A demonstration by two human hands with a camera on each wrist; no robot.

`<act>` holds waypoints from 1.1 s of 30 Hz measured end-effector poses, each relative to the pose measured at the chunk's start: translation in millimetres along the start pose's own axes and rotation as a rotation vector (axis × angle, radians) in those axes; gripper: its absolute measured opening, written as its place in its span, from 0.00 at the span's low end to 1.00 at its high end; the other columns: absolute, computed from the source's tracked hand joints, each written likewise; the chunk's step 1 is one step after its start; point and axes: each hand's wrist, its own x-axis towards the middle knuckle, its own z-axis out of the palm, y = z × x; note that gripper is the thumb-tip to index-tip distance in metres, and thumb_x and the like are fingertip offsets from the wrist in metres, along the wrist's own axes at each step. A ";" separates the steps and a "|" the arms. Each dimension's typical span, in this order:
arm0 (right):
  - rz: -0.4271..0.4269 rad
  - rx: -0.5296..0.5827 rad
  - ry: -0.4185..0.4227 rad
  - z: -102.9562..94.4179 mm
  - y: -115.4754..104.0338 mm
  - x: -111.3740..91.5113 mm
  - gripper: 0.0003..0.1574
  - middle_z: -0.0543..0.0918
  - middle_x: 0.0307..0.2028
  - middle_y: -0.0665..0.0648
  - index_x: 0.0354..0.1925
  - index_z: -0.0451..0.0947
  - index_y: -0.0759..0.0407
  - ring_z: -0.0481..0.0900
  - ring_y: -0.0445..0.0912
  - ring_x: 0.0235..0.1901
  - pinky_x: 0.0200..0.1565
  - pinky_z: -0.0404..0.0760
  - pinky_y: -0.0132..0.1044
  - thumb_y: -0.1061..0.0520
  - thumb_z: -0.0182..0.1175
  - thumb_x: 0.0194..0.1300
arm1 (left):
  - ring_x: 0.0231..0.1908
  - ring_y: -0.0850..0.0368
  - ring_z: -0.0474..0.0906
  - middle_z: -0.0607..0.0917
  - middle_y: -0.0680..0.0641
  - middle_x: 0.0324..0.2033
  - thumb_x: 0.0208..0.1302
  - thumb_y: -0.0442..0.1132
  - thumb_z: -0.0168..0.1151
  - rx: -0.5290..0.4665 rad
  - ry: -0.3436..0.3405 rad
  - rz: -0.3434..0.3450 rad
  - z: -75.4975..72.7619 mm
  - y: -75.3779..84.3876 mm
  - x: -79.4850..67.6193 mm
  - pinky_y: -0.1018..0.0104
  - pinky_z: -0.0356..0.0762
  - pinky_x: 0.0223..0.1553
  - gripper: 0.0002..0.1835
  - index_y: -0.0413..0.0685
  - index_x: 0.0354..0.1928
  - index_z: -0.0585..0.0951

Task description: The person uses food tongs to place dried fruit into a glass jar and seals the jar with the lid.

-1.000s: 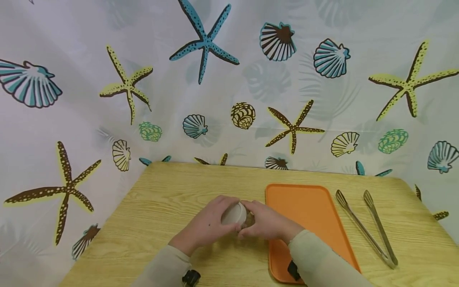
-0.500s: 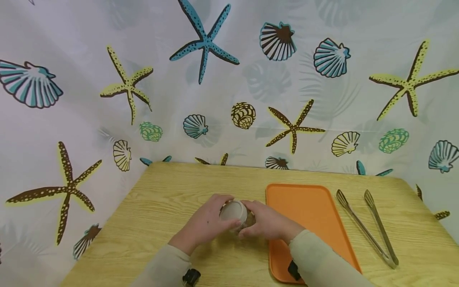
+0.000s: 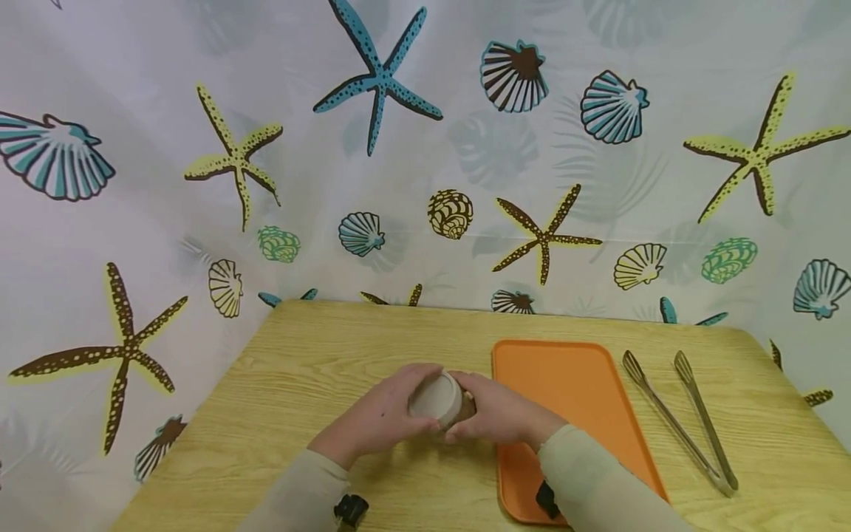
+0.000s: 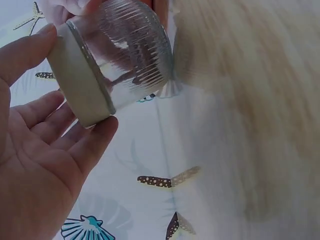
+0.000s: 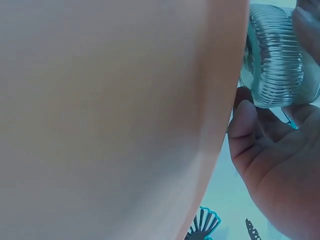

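Note:
A clear glass jar [image 4: 130, 47] with ribbed sides is tilted between my two hands over the table, its lid end toward the left. My left hand [image 3: 385, 415] grips the whitish lid [image 3: 435, 399], thumb on one side and fingertips on the other, as the left wrist view shows. Round the glass body curls my right hand [image 3: 499, 414], hiding most of it in the head view. In the right wrist view the ribbed glass [image 5: 277, 55] shows at the upper right, while a blurred skin surface fills the left side.
An orange tray [image 3: 558, 377] lies right of the jar, partly under my right forearm. Beyond it, metal tongs [image 3: 685, 428] lie spread on the wooden table [image 3: 319, 355]. A curtain [image 3: 412, 170] with shells and starfish surrounds the table's back and sides.
My left hand has shifted its fingers slightly on the lid and turned a little. The jar's angle changes slightly; my right hand stays nearly still. Tray and tongs are unmoved.

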 end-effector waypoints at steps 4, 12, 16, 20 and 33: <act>0.022 -0.031 0.012 0.3 4.2 -0.6 0.47 0.74 0.50 0.39 0.63 0.64 0.38 0.72 0.38 0.48 0.49 0.72 0.42 0.39 0.72 0.46 | 0.56 0.58 0.68 0.64 0.52 0.65 0.52 0.60 0.67 -0.021 -0.007 -0.023 2.5 -2.0 0.5 0.59 0.72 0.49 0.46 0.53 0.70 0.59; 0.014 -0.105 0.033 0.1 6.9 -1.5 0.38 0.76 0.45 0.40 0.55 0.72 0.42 0.73 0.39 0.45 0.48 0.73 0.41 0.41 0.73 0.46 | 0.53 0.58 0.70 0.67 0.51 0.62 0.49 0.63 0.67 -0.050 -0.004 -0.082 7.8 -3.6 2.6 0.58 0.73 0.48 0.47 0.53 0.69 0.62; 0.032 -0.090 0.033 0.1 7.0 -1.9 0.37 0.76 0.45 0.40 0.54 0.72 0.44 0.74 0.38 0.44 0.46 0.73 0.41 0.41 0.73 0.46 | 0.53 0.58 0.70 0.66 0.51 0.62 0.47 0.65 0.67 -0.049 -0.003 -0.105 9.6 -2.7 5.7 0.58 0.72 0.48 0.48 0.53 0.69 0.62; 0.049 -0.087 0.040 -0.2 6.9 -2.4 0.38 0.76 0.46 0.40 0.55 0.70 0.43 0.73 0.39 0.44 0.46 0.73 0.41 0.42 0.73 0.47 | 0.54 0.57 0.70 0.66 0.50 0.63 0.47 0.65 0.67 -0.053 -0.005 -0.118 8.5 -1.3 7.9 0.58 0.73 0.48 0.48 0.52 0.68 0.63; 0.111 -0.176 0.219 -25.2 11.3 -57.4 0.49 0.69 0.61 0.49 0.68 0.59 0.40 0.71 0.50 0.56 0.52 0.71 0.49 0.25 0.57 0.53 | 0.62 0.53 0.63 0.64 0.49 0.65 0.48 0.68 0.63 0.064 0.053 -0.094 14.6 -9.3 -1.9 0.52 0.67 0.56 0.50 0.52 0.70 0.59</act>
